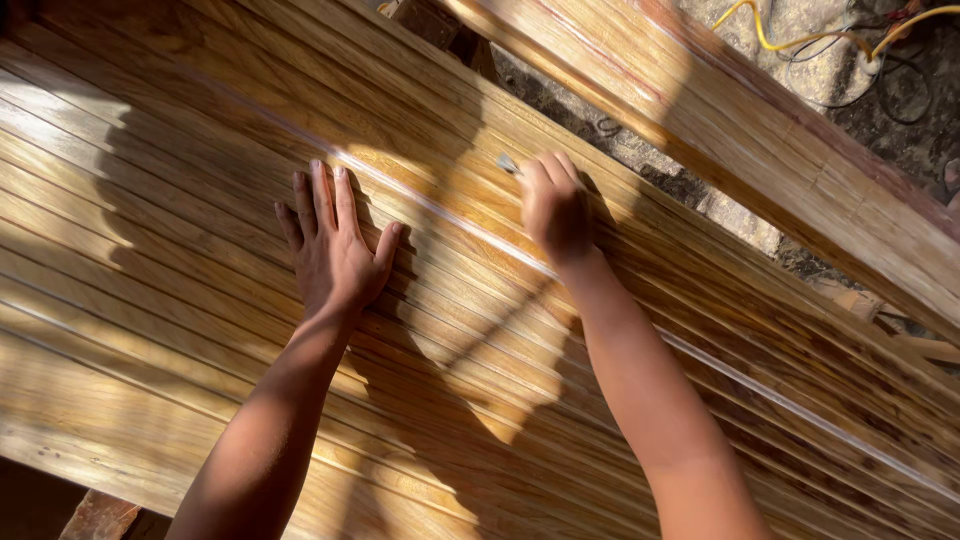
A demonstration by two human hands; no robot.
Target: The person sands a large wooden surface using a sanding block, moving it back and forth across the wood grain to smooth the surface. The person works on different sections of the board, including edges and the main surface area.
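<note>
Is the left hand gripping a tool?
No, the left hand lies flat with fingers spread on the grooved wooden panel, while the right hand holds a small grey piece.

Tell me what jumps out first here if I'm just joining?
A broad grooved wooden panel fills the frame, crossed by sunlight and shadow. The left hand lies flat on it at centre, while the right hand grips a small grey tool. Yellow cable lies top right.

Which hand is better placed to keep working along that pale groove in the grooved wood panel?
Probably the right hand: it grips a small grey tool right at the pale groove. The left hand lies flat and open on the wood panel, holding nothing.
</note>
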